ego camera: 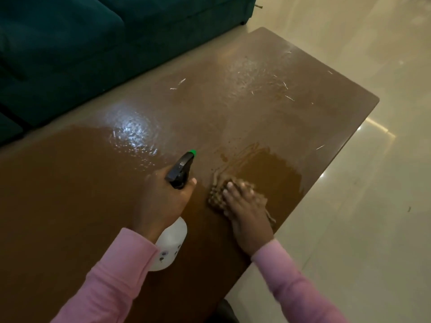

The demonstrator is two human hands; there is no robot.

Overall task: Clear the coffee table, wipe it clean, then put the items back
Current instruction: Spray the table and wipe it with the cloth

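The brown wooden coffee table (70, 183) fills most of the view, bare of items and wet with spray in patches. My left hand (161, 201) grips a white spray bottle (171, 243) with a black trigger head and green nozzle, held just above the table's near middle. My right hand (245, 206) presses flat on a brownish textured cloth (215, 197) near the table's right edge. The cloth is mostly hidden under the hand. A darker wiped streak lies beyond the cloth.
A dark teal sofa (70, 54) stands beyond the table's far edge, with a strip of pale floor between. Glossy beige tiled floor (361, 206) lies to the right. Small white flecks dot the table's far right part (286, 89).
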